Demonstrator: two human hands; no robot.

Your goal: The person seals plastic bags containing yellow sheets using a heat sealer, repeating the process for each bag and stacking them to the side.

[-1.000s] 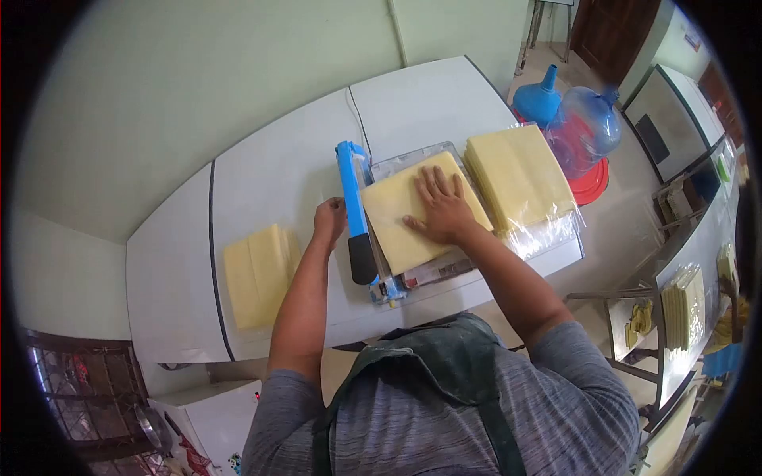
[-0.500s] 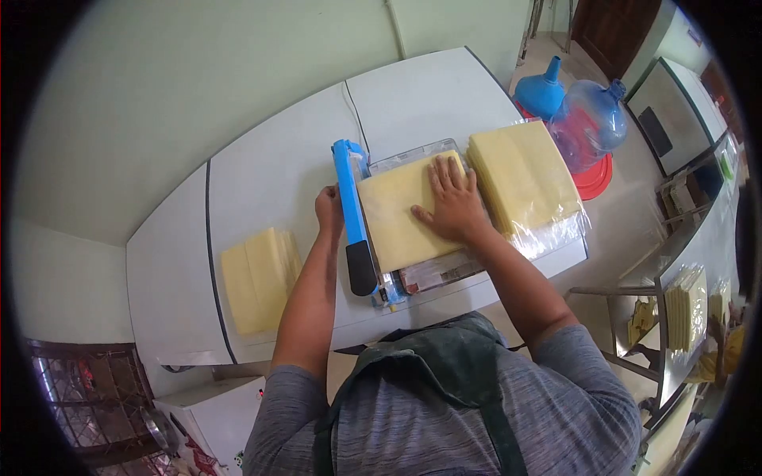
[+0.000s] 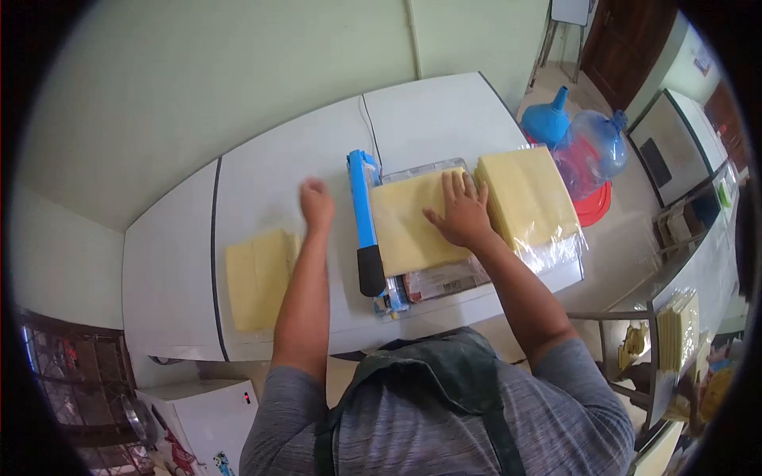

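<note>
My right hand (image 3: 464,213) lies flat with spread fingers on a pack of yellow sheets (image 3: 406,234). This pack rests on a low support, its left edge alongside a blue impulse sealer (image 3: 363,210) with a black handle end. Left of the sealer, my left hand (image 3: 317,205) is held closed above the table, apart from the sealer. Whatever its fingers may hold is hidden. A taller stack of yellow packs (image 3: 528,190) in clear plastic stands to the right of my right hand. Beyond my left forearm sits a smaller yellow stack (image 3: 258,279).
The white table (image 3: 278,186) runs along the wall. Past its right end are a blue funnel (image 3: 546,120), a clear water bottle (image 3: 599,147) and a red lid (image 3: 594,206). More yellow packs (image 3: 677,332) lie on a metal table at the right.
My left hand has moved left, away from the sealer's edge. My right hand stays flat on the yellow pack. The view has shifted slightly.
</note>
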